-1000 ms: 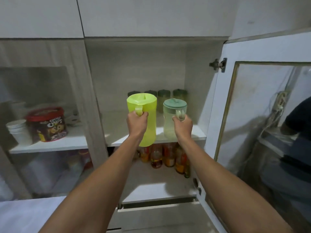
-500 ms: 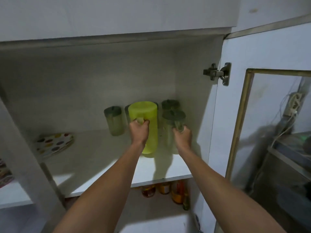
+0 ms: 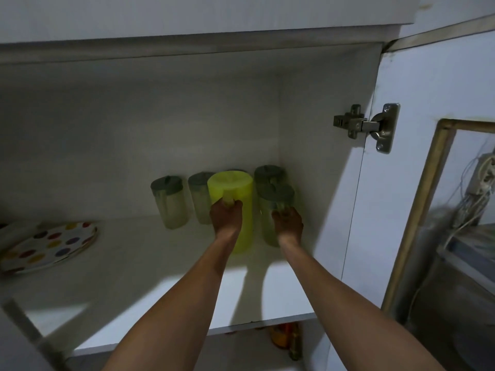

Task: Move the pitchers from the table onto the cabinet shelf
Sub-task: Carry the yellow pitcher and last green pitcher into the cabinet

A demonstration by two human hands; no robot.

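Setting both pitchers down is the step in hand. The left hand (image 3: 226,219) is wrapped around the handle of the lime-green pitcher (image 3: 234,210), and the right hand (image 3: 287,223) is closed on the handle of the clear pitcher with a grey-green lid (image 3: 273,212). Both stand upright, deep on the cabinet shelf (image 3: 166,279), toward its right rear corner, the clear one near the side wall.

To finish well, each base should sit flat before the fingers loosen, and each should stop short of the three similar lidded pitchers behind: two at the left (image 3: 168,200) (image 3: 199,196) and one at the right rear (image 3: 269,175). The right rear one looks just behind the held clear pitcher, so a nudge could tip it.

Whether the bases already touch the shelf is hard to tell; dim light blurs the contact line, and the hands hide the handles. A polka-dot plate (image 3: 51,243) lies well apart at the left, cut off by the frame edge. Bottles (image 3: 288,341) on the lower shelf are only partly visible under the board. The open cabinet door (image 3: 428,84) with its hinge (image 3: 368,127) stands at the right.
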